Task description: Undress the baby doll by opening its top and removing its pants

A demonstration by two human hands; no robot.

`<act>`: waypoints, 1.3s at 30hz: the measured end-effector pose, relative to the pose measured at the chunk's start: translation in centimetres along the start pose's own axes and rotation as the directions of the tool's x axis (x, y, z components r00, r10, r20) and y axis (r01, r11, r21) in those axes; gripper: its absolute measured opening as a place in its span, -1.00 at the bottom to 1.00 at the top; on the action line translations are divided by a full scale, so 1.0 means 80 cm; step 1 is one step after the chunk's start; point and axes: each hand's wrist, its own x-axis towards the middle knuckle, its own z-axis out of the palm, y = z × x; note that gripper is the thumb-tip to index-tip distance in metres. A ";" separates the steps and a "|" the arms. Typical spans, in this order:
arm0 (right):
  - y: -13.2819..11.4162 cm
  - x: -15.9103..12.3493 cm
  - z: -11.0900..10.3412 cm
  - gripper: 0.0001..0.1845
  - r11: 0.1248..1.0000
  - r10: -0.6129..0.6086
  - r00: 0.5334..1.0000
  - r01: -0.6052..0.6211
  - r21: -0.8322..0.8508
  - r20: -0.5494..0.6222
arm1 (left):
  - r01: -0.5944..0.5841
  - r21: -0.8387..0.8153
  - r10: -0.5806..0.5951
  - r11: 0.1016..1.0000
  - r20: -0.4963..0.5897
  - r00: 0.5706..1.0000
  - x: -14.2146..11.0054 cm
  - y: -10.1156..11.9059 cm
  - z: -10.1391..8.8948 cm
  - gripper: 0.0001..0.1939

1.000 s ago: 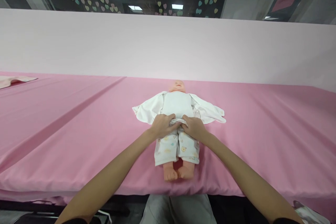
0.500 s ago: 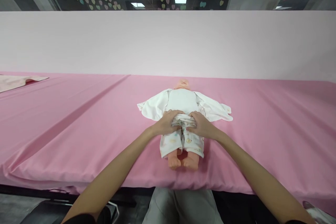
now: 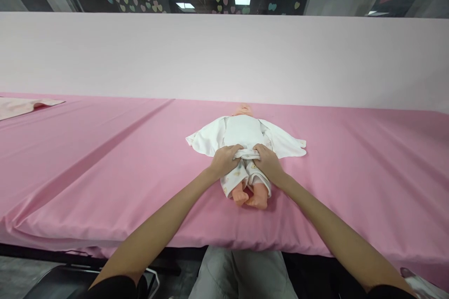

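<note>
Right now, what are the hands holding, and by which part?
Both the left hand and right hand grip the doll's printed trousers at the bunched waistband, by the doll's waist.

Lying directly under and beyond both hands: a small baby doll in white printed clothes (image 3: 244, 149), with an opened white jacket (image 3: 280, 144) spreading out just past the right hand (image 3: 268, 162) and the left hand (image 3: 225, 160). Stretching wide and bare to either side of the hands: pink cloth-covered table (image 3: 105, 173). Blocking passage beyond the doll: tall pale pink fabric wall (image 3: 140, 56). Lying far off beyond the left hand: flat pale pink cloth (image 3: 21, 105).
</note>
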 end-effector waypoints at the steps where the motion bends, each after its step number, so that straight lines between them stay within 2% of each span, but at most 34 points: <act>1: -0.001 0.000 -0.001 -0.87 1.000 0.024 0.999 -0.024 -0.019 0.021 | -0.015 0.037 0.015 0.999 0.011 1.000 -0.002 0.000 -0.002 -0.71; 3: -0.002 0.000 -0.002 -0.88 0.995 0.079 0.995 -0.075 -0.063 0.065 | -0.104 0.074 0.103 0.992 0.021 0.994 -0.007 0.000 -0.007 -0.67; 6: -0.001 0.001 -0.003 -0.93 0.983 0.158 0.985 -0.150 -0.108 0.075 | -0.219 0.032 0.218 0.975 0.018 0.976 -0.014 -0.008 -0.012 -0.50; 8: 0.003 0.001 -0.001 -0.88 0.983 0.151 0.988 -0.148 -0.105 0.021 | -0.224 -0.007 0.224 0.975 0.003 0.975 -0.016 -0.016 -0.012 -0.47; 11: 0.013 0.001 0.002 -0.84 0.995 0.074 0.996 -0.076 -0.060 -0.042 | -0.208 0.018 0.209 0.978 -0.027 0.978 -0.013 -0.029 -0.007 -0.51; 13: 0.017 0.002 0.004 -0.82 0.998 0.057 0.998 -0.057 -0.007 -0.033 | -0.172 0.070 0.175 0.983 -0.040 0.984 -0.010 -0.033 -0.001 -0.57; 16: 0.018 0.002 0.003 -0.82 0.994 0.084 0.996 -0.084 0.065 0.005 | -0.054 0.071 0.056 0.996 -0.025 0.998 -0.009 -0.033 0.005 -0.65; 19: 0.012 0.003 0.002 -0.84 0.986 0.142 0.989 -0.145 0.081 0.041 | 0.063 -0.020 -0.063 0.998 0.006 0.998 -0.010 -0.026 0.005 -0.72; 23: 0.005 0.009 0.001 -0.83 0.963 0.243 0.966 -0.251 0.096 0.087 | 0.173 -0.164 -0.178 0.971 -0.018 0.984 -0.003 -0.013 0.001 -0.76; 27: 0.005 0.011 0.002 -0.80 0.952 0.279 0.957 -0.286 0.111 0.077 | 0.226 -0.221 -0.240 0.949 -0.039 0.970 0.002 -0.007 0.000 -0.73; 29: 0.008 0.009 0.003 -0.79 0.958 0.268 0.963 -0.271 0.096 0.040 | 0.190 -0.179 -0.202 0.965 -0.052 0.978 -0.002 -0.010 -0.001 -0.74; 32: 0.015 0.003 0.004 -0.77 0.973 0.199 0.979 -0.193 0.125 -0.034 | 0.014 -0.126 -0.020 0.992 -0.043 0.999 -0.011 -0.020 -0.002 -0.70; 34: 0.021 -0.002 0.004 -0.78 0.971 0.147 0.987 -0.130 0.203 -0.071 | -0.081 -0.113 0.078 0.990 -0.029 0.997 -0.015 -0.027 -0.003 -0.65; 36: 0.025 -0.005 0.004 -0.80 0.952 0.119 0.988 -0.086 0.293 -0.096 | -0.083 -0.097 0.081 0.992 -0.020 0.997 -0.016 -0.031 -0.003 -0.63; 39: 0.029 -0.005 0.007 -0.79 0.907 0.159 0.983 -0.108 0.407 -0.092 | 0.013 -0.037 -0.012 0.999 0.012 1.000 -0.013 -0.030 -0.003 -0.61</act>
